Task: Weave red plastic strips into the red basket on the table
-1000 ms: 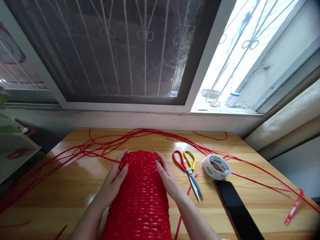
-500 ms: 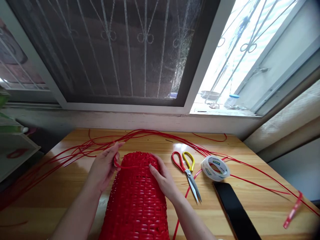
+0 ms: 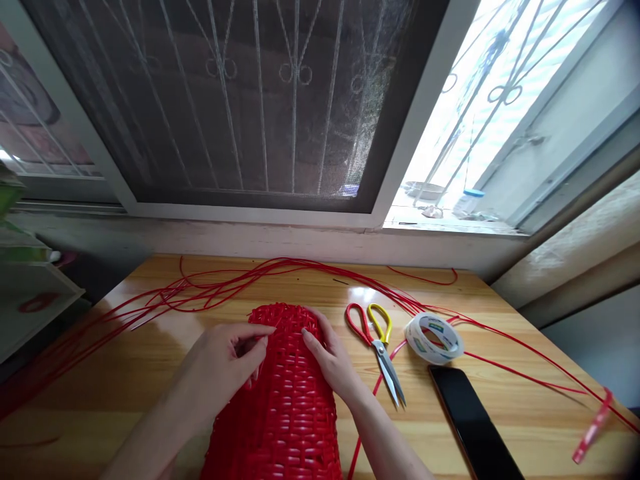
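A red woven piece (image 3: 295, 407) made of glossy strips stands at the bottom centre, its upper end toward the window. My left hand (image 3: 227, 360) is over its upper left side, thumb and forefinger nearly together at the weave; whatever lies between the fingertips is too small to make out. On the upper right side, my right hand (image 3: 330, 357) grips the woven piece, thumb on the near face and fingers round the far edge.
Long red strips (image 3: 285, 263) arc across the wooden table (image 3: 165, 400). Right of the woven piece lie scissors (image 3: 384, 357) with red and yellow handles, a roll of clear tape (image 3: 417, 343) and a black phone (image 3: 473, 420). A window (image 3: 260, 207) stands behind.
My left hand has moved right, from beside the woven piece onto its upper left face. The red strip loop it held is no longer visible. My right hand keeps its place.
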Motion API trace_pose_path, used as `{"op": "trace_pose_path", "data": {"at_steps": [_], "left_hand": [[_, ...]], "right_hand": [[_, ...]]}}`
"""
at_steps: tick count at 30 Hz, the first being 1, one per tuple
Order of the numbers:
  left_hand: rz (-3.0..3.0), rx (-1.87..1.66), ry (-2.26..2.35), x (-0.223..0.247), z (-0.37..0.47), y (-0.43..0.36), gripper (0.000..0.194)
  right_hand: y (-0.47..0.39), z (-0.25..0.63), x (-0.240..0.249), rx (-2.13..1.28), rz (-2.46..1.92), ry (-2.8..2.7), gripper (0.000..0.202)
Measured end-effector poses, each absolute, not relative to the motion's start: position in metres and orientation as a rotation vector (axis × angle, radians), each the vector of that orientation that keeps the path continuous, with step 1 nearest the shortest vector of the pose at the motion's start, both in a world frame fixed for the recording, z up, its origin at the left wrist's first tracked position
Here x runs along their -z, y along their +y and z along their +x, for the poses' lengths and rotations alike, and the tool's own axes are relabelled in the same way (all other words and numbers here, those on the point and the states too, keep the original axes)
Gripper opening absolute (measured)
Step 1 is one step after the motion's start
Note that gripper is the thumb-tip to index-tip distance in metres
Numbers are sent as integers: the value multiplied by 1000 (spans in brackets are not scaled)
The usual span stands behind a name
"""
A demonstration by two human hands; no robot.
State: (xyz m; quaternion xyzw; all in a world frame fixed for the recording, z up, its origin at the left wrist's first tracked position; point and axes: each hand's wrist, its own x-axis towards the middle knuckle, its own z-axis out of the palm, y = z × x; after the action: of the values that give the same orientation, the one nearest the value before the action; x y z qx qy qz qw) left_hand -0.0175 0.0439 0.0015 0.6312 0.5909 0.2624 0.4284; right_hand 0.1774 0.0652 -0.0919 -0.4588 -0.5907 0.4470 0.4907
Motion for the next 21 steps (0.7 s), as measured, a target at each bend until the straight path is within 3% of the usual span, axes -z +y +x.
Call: {"op": "trace_pose_path", "data": {"at_steps": [21], "left_hand": [[1607,-569,1458,-11,-11,45,30]], "right_hand": [[65,176,91,-1072,-1102,-1442,45]]}}
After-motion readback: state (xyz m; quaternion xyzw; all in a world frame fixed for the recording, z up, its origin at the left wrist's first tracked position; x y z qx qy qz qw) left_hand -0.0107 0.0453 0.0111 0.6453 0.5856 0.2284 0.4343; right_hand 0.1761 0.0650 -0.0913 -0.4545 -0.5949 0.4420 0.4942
